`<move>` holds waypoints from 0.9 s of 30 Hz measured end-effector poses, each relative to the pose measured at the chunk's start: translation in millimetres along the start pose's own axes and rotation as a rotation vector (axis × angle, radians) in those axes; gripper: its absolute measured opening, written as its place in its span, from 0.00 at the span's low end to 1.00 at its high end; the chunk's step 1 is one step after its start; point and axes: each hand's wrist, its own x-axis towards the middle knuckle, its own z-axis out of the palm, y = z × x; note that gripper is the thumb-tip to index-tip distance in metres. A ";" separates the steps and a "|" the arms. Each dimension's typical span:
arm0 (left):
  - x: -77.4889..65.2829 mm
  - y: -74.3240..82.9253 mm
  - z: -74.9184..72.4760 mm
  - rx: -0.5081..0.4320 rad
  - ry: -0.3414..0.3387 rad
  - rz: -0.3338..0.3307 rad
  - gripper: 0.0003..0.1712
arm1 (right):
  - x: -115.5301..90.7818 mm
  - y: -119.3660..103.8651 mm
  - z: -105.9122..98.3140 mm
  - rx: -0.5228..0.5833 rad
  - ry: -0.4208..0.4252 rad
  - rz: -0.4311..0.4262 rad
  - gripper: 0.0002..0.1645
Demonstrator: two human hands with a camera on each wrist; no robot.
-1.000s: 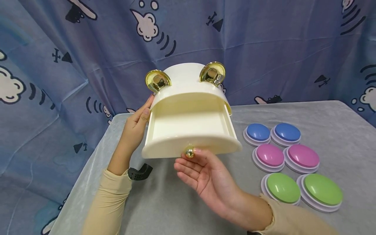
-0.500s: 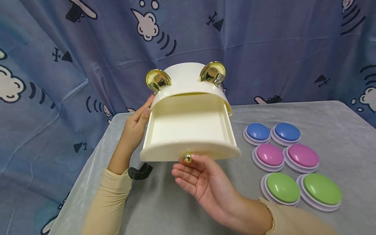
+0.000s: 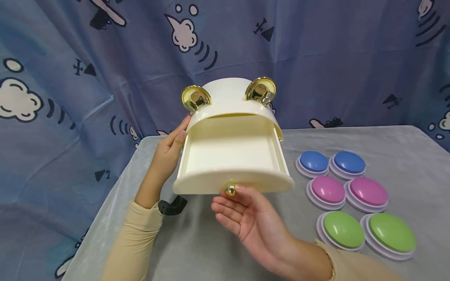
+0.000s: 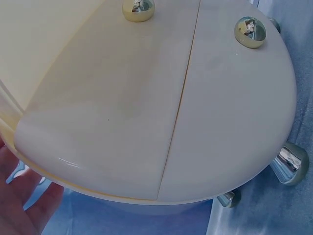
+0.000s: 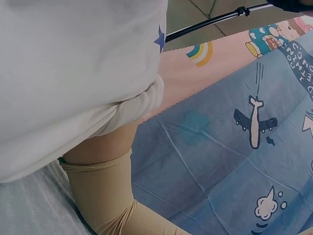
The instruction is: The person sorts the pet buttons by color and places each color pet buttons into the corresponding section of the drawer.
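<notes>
One drawer (image 3: 232,154) beyond box rim (image 3: 228,111)

A blue curtain (image 3: 316,70) (printed with clouds (image 3: 21,100)) hangs behind a grey table (image 3: 404,156).

Right side of the head view: two glossy blue plastic domes (image 3: 314,160), two pink domes (image 3: 328,189) and two green domes (image 3: 343,229) on a grey cloth-covered table (image 3: 404,168). Across the top, a blue cartoon-printed fabric curtain (image 3: 327,66).

Beige sleeves (image 3: 135,240); black wrist piece (image 3: 173,206); white top (image 5: 83,68)
</notes>
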 end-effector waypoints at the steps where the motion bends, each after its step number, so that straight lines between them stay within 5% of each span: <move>1: 0.1 0.0 1.2 0.001 -0.005 0.000 0.25 | -0.7 -0.3 -1.3 -0.001 0.004 -0.001 0.18; 14: -1.2 1.4 2.5 0.027 0.000 -0.012 0.25 | -6.2 -0.4 -20.0 -0.123 -0.048 0.033 0.13; 19: -2.0 0.2 2.3 0.033 0.007 -0.017 0.26 | -17.7 -1.7 -30.9 -0.221 -0.148 0.053 0.12; 27: -0.5 0.8 3.0 0.032 0.007 -0.017 0.25 | -40.6 -26.3 -57.1 -0.310 -0.285 -0.033 0.16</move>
